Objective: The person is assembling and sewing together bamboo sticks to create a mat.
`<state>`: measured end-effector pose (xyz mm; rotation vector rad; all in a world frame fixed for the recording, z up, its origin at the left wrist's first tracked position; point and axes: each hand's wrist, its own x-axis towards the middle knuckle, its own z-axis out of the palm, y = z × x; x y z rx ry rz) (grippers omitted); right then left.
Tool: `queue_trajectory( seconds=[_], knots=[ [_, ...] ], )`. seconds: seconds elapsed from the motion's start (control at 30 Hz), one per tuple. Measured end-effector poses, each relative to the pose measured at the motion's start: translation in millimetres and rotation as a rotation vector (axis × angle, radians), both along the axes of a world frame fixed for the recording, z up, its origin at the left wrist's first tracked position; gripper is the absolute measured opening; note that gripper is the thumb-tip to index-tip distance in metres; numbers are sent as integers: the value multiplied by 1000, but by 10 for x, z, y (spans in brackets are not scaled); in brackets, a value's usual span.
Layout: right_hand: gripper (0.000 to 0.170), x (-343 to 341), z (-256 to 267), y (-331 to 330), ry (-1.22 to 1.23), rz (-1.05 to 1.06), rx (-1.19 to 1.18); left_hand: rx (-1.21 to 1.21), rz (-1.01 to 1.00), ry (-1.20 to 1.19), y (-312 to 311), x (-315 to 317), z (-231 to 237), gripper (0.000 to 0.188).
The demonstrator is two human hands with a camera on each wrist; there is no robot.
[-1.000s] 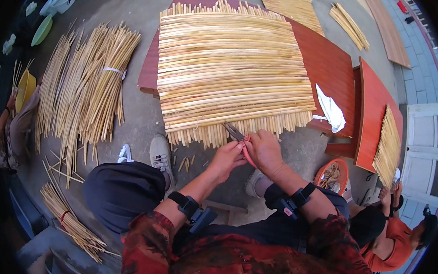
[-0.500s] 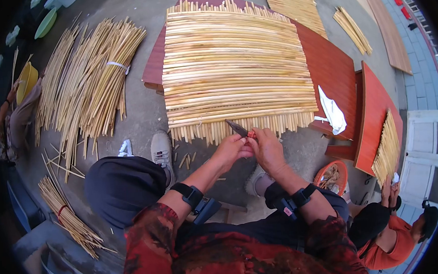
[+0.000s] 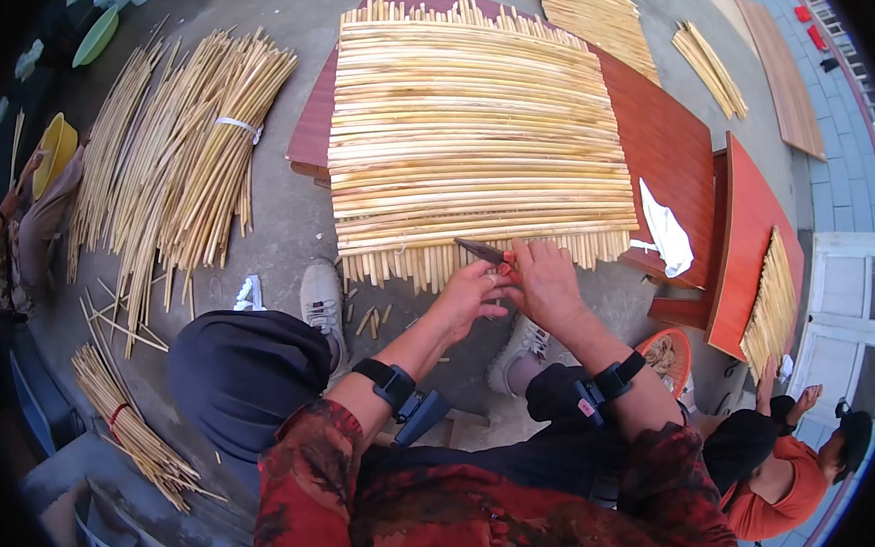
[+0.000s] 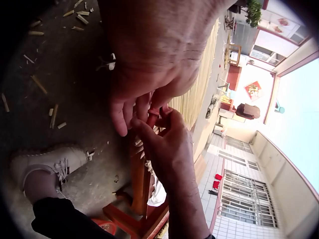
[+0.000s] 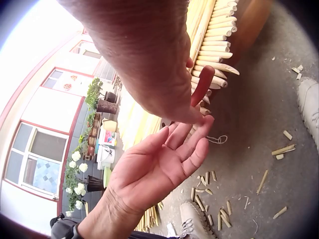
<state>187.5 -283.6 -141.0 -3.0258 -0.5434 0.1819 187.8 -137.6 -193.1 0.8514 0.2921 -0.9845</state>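
Observation:
My right hand (image 3: 548, 282) grips a pair of pliers with red handles (image 5: 203, 85), near the front edge of the stalk mat. The pliers' dark nose (image 3: 478, 250) points left over the trimmed stalk ends. Close beside it, my left hand (image 3: 467, 297) has its fingers loosely extended; in the right wrist view its palm faces up, fingertips right at the right hand. The mat (image 3: 474, 131) is made of pale stalks laid side by side, with cut ends sticking out at front and back. A thin string loop (image 5: 219, 140) hangs near the fingers.
A red-brown table (image 3: 660, 140) bears the mat, with a white cloth (image 3: 664, 232) at its right. Stalk bundles (image 3: 184, 149) lie on the floor at left. Cut pieces (image 3: 365, 321) lie by my shoe (image 3: 321, 309). An orange basket (image 3: 675, 354) and another person (image 3: 796, 482) are at right.
The pliers have swung flatter, their nose now pointing more to the left. My left hand's fingers have loosened and opened beside them. The person at right has drawn their hands apart.

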Motion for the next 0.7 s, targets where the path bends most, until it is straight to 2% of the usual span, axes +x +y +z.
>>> queue_trajectory(
  seconds=[0.03, 0.07, 0.13, 0.17, 0.23, 0.27, 0.33, 0.47, 0.53, 0.63, 0.7],
  knots=[
    [31, 17, -32, -17, -62, 38, -44, 0, -19, -8, -1, 7, 15, 30],
    [31, 25, -50, -14, -61, 39, -44, 0, -18, -7, -3, 15, 29, 30],
    [21, 28, -83, 1, -72, 35, -52, -5, 1, 22, -2, 24, 72, 31],
    [21, 28, -115, -11, -71, 38, -51, -4, 4, 24, -7, 15, 33, 31],
    [38, 62, -154, -8, -49, 30, -62, -11, 63, 67, 11, 32, -16, 30],
    [38, 85, -159, -6, -51, 33, -60, -9, 66, 65, 19, 24, -41, 30],
    [16, 125, -88, 24, -154, 85, -82, 145, 6, -54, 62, 15, 56, 25],
    [18, 144, -74, 36, -180, 95, -97, 254, 172, -13, 366, -137, -12, 22],
    [20, 148, -152, 10, -207, 91, -66, 387, 341, 14, 544, -270, -37, 22],
    [23, 153, -231, -60, -227, 137, -27, 515, 385, 112, 639, -383, -106, 22],
    [22, 159, -249, -75, -196, 132, 5, 506, 389, 125, 642, -386, -150, 23]
  ],
)
